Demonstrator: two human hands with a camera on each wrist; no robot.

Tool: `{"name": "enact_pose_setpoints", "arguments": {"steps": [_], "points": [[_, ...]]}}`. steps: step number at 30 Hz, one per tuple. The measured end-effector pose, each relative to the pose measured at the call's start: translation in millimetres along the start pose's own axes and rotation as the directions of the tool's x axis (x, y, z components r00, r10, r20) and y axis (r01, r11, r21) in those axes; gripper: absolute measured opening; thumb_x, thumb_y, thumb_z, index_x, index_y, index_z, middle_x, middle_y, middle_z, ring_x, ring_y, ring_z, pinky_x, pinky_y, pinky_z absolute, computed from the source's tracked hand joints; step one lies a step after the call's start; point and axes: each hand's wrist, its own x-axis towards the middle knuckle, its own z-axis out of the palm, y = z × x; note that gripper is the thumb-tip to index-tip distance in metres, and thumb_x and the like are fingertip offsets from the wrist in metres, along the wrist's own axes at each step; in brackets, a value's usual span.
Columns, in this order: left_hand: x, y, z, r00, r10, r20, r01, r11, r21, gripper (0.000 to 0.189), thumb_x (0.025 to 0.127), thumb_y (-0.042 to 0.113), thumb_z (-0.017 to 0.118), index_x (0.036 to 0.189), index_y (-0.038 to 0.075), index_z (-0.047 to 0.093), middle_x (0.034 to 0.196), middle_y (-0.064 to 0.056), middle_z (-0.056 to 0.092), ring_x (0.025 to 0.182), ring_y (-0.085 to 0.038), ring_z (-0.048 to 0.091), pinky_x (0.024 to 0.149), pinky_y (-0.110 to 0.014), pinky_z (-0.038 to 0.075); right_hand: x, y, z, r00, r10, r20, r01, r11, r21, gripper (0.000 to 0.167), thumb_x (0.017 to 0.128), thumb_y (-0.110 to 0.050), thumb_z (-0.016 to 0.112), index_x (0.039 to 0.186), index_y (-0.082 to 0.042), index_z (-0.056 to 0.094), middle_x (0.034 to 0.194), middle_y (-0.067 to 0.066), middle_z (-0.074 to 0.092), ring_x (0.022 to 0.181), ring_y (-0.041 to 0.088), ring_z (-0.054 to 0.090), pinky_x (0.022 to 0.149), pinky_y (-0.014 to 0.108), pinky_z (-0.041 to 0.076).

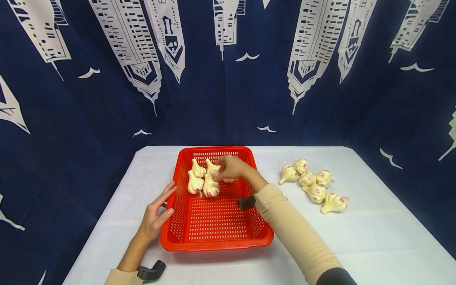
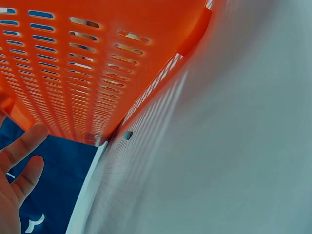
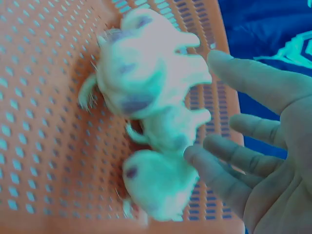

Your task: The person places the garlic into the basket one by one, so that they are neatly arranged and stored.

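Observation:
A red perforated plastic basket (image 1: pixel 217 246) stands on the white table. Several garlic bulbs (image 1: pixel 195 183), cream with purple marks, lie together in its far part. Above the bulbs at the right of this cluster is my right hand (image 1: pixel 233 168), partly covering a bulb. In the right wrist view, the thumb and fingers are apart beside the garlic bulbs (image 3: pixel 158 185), with no bulb between them. My left hand (image 1: pixel 155 217) touches the basket's left side, its fingers extended at the rim. The left wrist view shows the basket's slotted outer wall (image 2: pixel 63 63) above the left-hand fingers (image 2: pixel 30 141).
Another group of several garlic bulbs (image 1: pixel 307 179) lies on the white table (image 1: pixel 374 241) to the right of the basket. Behind the table hangs a dark blue cloth (image 1: pixel 224 107) printed with white buildings. Both wrists wear black devices.

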Motion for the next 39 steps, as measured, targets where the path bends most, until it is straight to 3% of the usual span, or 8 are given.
{"name": "enact_pose_setpoints", "arguments": {"steps": [7, 14, 26, 39], "points": [[-0.1, -1.5, -0.6, 1.000, -0.002, -0.003, 0.002, 1.000, 0.006, 0.058, 0.081, 0.003, 0.053, 0.139, -0.005, 0.052, 0.150, -0.022, 0.043, 0.124, -0.010, 0.051, 0.077, -0.027, 0.043, -9.4, 9.0, -24.2, 0.996, -0.046, -0.081, 0.044, 0.999, -0.023, 0.057, 0.080, -0.024, 0.082, 0.126, 0.002, 0.062, 0.110, 0.018, 0.068, 0.097, 0.027, 0.065, 0.078, 0.034, 0.053], [-1.3, -2.2, 0.3, 1.000, 0.000, -0.006, 0.000, 1.000, -0.013, 0.058, 0.081, 0.001, 0.053, 0.138, -0.005, 0.052, 0.150, -0.023, 0.042, 0.122, -0.009, 0.052, 0.077, -0.027, 0.043, -19.3, 23.9, -44.0, 0.985, -0.021, -0.172, 0.022, 1.000, 0.005, 0.054, 0.083, -0.027, 0.079, 0.124, 0.003, 0.062, 0.112, 0.017, 0.068, 0.100, 0.028, 0.063, 0.087, 0.040, 0.052], [0.8, 1.4, -1.7, 1.000, 0.006, -0.010, -0.006, 1.000, 0.002, 0.057, 0.082, 0.004, 0.054, 0.138, -0.004, 0.053, 0.150, -0.022, 0.042, 0.128, -0.010, 0.049, 0.077, -0.026, 0.043, -47.8, 70.2, -74.6, 0.947, -0.002, -0.321, 0.016, 0.999, 0.041, 0.044, 0.085, -0.021, 0.076, 0.119, 0.003, 0.065, 0.102, 0.015, 0.070, 0.090, 0.028, 0.067, 0.073, 0.037, 0.055], [-0.5, -2.7, -2.0, 1.000, 0.000, -0.009, 0.000, 1.000, 0.006, 0.057, 0.082, 0.004, 0.054, 0.138, -0.003, 0.053, 0.150, -0.022, 0.043, 0.126, -0.009, 0.051, 0.078, -0.026, 0.043, -83.1, 118.3, -94.6, 0.959, 0.022, -0.283, -0.050, 0.994, -0.093, 0.043, 0.083, -0.023, 0.078, 0.113, 0.004, 0.065, 0.097, 0.015, 0.069, 0.088, 0.029, 0.065, 0.081, 0.043, 0.053]]}}
